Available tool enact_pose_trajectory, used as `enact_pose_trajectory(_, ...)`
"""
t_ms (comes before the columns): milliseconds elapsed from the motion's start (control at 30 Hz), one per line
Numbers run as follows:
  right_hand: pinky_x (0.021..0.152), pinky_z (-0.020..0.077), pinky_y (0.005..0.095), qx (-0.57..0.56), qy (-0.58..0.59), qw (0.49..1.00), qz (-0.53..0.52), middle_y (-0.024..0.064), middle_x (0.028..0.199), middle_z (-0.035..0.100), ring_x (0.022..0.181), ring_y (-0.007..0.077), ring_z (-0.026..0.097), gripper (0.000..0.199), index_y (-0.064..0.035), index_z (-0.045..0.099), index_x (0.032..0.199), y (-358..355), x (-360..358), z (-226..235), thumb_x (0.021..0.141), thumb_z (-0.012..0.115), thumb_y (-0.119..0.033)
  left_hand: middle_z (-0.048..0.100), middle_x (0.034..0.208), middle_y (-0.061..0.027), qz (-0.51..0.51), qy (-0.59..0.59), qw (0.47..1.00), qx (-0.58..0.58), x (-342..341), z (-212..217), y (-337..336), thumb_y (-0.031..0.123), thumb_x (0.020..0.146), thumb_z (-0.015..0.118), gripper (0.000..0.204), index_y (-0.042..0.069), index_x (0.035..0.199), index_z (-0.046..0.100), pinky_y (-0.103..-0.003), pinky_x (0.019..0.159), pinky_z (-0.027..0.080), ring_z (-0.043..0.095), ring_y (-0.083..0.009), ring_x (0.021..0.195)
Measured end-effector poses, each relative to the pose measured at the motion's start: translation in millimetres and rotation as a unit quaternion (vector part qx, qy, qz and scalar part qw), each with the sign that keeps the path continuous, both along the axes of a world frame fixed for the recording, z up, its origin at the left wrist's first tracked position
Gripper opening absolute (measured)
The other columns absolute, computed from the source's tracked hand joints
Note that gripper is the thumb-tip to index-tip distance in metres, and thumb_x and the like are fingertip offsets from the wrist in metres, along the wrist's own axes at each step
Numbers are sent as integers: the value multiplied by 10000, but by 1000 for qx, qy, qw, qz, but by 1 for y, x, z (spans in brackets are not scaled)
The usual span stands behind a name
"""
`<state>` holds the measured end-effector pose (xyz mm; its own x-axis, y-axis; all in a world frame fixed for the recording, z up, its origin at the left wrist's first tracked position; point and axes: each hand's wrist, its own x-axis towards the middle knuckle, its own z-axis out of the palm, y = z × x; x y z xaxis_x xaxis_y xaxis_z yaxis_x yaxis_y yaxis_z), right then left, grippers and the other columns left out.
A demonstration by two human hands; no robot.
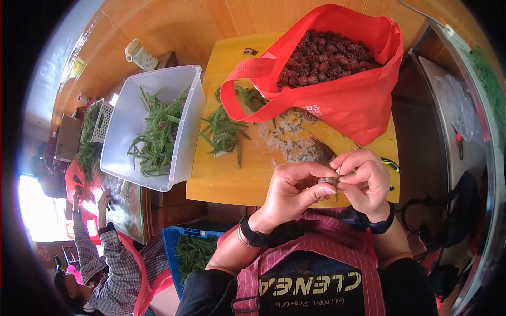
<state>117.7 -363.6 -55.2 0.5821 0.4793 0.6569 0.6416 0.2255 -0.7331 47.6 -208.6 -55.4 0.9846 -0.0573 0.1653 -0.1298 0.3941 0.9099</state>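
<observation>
Over the near edge of the yellow table (232, 181), my left hand (298, 192) pinches a small brown pine cone (328, 181) between thumb and fingers. My right hand (366, 181) meets it there, its thumb and fingertips closed on what looks like a thin wire or stem at the cone. Fingers hide part of the cone. Beyond my hands, a red cloth bag (342, 108) full of dark reddish-brown pine cones (329, 58) leans open toward me. Green needle sprigs (224, 131) lie on the table left of the bag, beside scattered pale and green bits (290, 139).
Left of the table, a translucent plastic bin (120, 126) holds green sprigs (161, 134). A blue crate (169, 245) with more greenery sits below it. A yellow-and-black tool handle (390, 165) lies at the table's right edge. A co-worker in a checked shirt (118, 268) sits at far left.
</observation>
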Motion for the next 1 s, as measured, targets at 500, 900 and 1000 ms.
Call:
enact_pose_trajectory(500,940,360,332,-235,202,942,-130,131,1104,531,1086,245,494,309,5,507,952,-56,18,-7,746,669,-159,642,881,-85,71,-46,985,149,10,-4,6,77,784,675,246,-30,995,610,-208,587,451,578,-99,697)
enact_pose_trajectory(900,760,412,339,-507,-13,835,-211,121,1015,449,884,291,479,298,-31,486,869,-130,29,-53,638,673,-33,621,1002,-105,-44,94,992,-72,9,-8,15,181,900,533,332,-19,1165,531,-211,723,457,576,-105,829)
enact_pose_trajectory(1000,654,400,309,-464,68,857,-214,125,945,432,782,266,471,200,-16,462,794,-133,23,-49,655,606,-13,615,1029,-114,-37,93,992,-82,7,-9,18,161,897,530,331,-23,1172,523,-223,765,468,587,-119,859)
